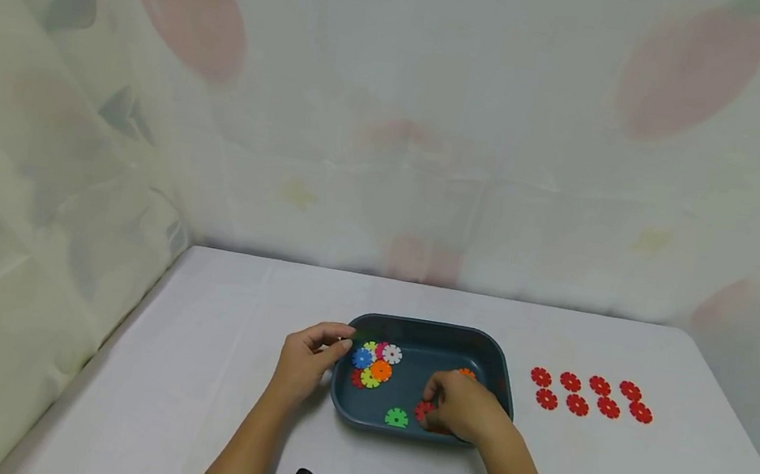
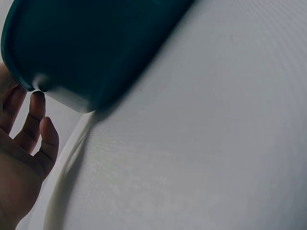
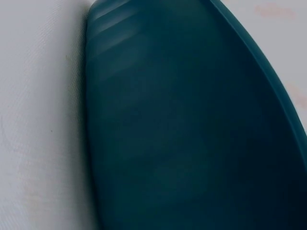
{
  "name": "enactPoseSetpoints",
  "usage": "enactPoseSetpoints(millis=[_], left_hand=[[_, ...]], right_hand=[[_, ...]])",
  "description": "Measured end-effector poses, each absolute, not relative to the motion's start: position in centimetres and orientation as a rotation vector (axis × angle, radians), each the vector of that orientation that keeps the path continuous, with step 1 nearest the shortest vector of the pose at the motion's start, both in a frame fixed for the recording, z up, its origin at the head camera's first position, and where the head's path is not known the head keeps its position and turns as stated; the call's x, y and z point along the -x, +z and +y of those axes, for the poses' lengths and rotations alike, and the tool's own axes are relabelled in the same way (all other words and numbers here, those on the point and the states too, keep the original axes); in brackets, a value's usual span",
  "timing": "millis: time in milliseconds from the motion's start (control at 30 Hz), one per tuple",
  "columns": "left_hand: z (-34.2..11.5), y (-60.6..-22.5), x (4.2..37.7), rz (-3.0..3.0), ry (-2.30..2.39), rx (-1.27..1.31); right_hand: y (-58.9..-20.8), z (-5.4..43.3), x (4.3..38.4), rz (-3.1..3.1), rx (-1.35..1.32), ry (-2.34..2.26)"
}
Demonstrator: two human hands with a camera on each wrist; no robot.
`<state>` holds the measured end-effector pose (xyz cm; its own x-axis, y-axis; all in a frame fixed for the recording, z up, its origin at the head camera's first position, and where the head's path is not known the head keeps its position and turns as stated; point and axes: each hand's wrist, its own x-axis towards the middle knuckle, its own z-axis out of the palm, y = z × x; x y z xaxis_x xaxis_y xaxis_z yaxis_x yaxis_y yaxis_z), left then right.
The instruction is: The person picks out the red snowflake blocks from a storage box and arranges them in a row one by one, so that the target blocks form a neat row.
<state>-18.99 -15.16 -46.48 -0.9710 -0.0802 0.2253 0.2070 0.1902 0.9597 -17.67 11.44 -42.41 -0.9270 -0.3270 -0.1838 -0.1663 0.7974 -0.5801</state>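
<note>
A dark blue-green tray (image 1: 425, 331) holds several coloured, notched plastic discs. My left hand (image 1: 304, 361) grips the tray's left rim with thumb and fingers; the left wrist view shows fingertips (image 2: 37, 103) against its outer wall. Reaching into the right part, my right hand (image 1: 468, 407) has its fingers curled at a red disc (image 1: 423, 411), apparently pinching it. A green disc (image 1: 396, 417) lies to its left, and an orange disc (image 1: 468, 373) is partly hidden behind the hand. Blue (image 1: 363, 358), white (image 1: 392, 354) and other discs bunch at the left. The right wrist view shows only the tray's outer wall (image 3: 158, 110).
On the white table (image 1: 251, 308), several red discs (image 1: 578, 405) lie in two rows right of the tray. A patterned curtain (image 1: 484, 228) hangs behind the table, and another fabric (image 1: 77, 241) closes in the left side.
</note>
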Motion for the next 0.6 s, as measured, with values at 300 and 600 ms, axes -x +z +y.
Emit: enactPoseSetpoints(millis=[300, 600], left_hand=[[-15.15, -46.36, 18.78, -2.244, -1.846, 0.126], [-15.20, -46.43, 18.93, -2.242, -1.858, 0.131]], right_hand=[[-42.66, 11.62, 17.88, 2.681, 0.422, -0.954], [-42.72, 11.96, 18.28, 2.706, 0.421, -1.036]])
